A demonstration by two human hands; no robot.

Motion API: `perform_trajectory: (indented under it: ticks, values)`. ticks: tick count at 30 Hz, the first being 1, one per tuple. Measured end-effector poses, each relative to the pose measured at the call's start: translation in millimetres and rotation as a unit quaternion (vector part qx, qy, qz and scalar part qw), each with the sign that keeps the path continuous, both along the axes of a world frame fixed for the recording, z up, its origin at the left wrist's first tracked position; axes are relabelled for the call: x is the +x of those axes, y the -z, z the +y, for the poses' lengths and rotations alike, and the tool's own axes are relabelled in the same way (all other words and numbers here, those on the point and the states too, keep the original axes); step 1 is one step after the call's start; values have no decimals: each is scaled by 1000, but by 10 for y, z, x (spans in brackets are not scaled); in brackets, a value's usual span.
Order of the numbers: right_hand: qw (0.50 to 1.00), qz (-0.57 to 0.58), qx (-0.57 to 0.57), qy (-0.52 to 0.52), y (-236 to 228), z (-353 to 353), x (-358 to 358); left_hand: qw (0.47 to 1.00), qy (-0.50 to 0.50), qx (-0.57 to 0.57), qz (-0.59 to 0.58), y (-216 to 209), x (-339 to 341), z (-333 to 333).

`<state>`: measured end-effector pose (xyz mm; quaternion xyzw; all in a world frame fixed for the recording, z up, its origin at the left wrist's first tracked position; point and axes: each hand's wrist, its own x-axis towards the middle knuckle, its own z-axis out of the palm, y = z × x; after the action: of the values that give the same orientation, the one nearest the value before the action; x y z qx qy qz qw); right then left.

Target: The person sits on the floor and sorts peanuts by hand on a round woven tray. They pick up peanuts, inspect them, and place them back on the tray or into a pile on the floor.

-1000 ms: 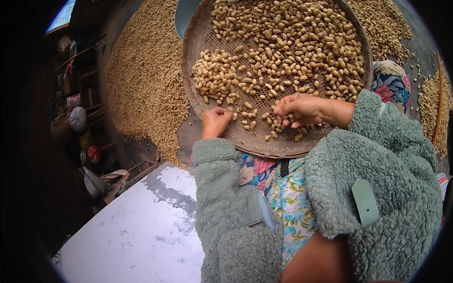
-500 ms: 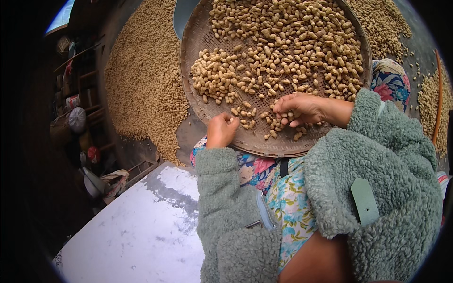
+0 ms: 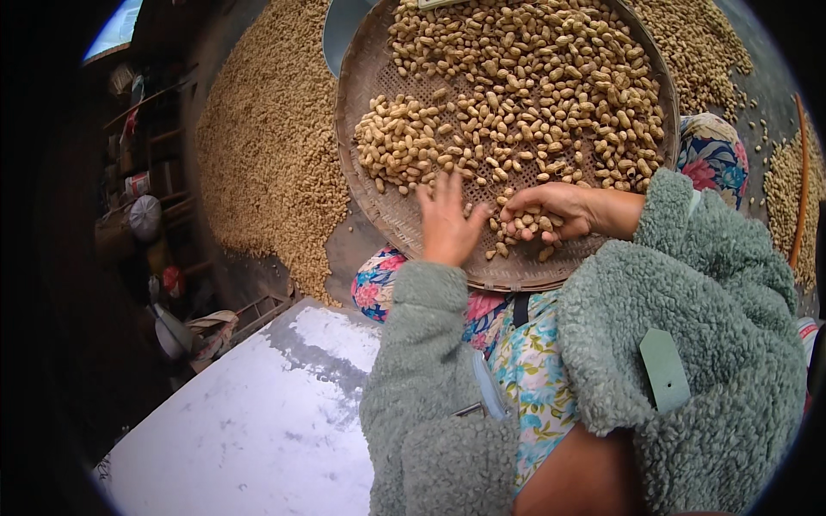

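Note:
A round woven bamboo tray (image 3: 376, 199) rests over my lap, with unshelled peanuts (image 3: 594, 77) spread across its far and right parts. A separate heap of peanuts (image 3: 397, 138) lies at its left. My left hand (image 3: 450, 225) is open, palm down, fingers spread over the near part of the tray; its fingertips reach the edge of the left heap. Beside it, my right hand (image 3: 555, 211) curls around several peanuts (image 3: 535, 225), palm partly turned up. A few loose peanuts (image 3: 499, 249) lie just below the right hand.
A large peanut pile (image 3: 267, 146) covers the floor at left, and more peanuts (image 3: 697, 52) lie at far right. A grey-blue basin (image 3: 338, 39) touches the tray's far left. A worn white surface (image 3: 258, 404) is at lower left; an orange rod (image 3: 804, 189) stands at right.
My left hand has moved right and farther onto the tray, its closed fingers now spread. The small peanut group between the hands is now mostly hidden. My right hand holds more visible peanuts.

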<state>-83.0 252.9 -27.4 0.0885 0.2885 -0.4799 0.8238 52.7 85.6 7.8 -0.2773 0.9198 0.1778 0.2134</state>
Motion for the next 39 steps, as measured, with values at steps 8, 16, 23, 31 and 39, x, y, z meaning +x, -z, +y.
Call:
perform_trajectory:
  ticks: [8,16,23,31,39]
  values:
    - [1000,8,15,8,-47,15,-29,970,-49,114,209,-213,131,-96]
    - [999,36,22,16,-61,-4,-32,968,16,-88,235,72,-93,-552]
    - [998,53,32,16,-54,1,-46,986,71,-68,134,125,11,-233]
    - [996,80,34,10,-92,-2,-55,949,31,-66,306,190,-194,-404]
    - [996,83,39,6,-114,-16,-30,944,-70,17,322,539,-289,-434]
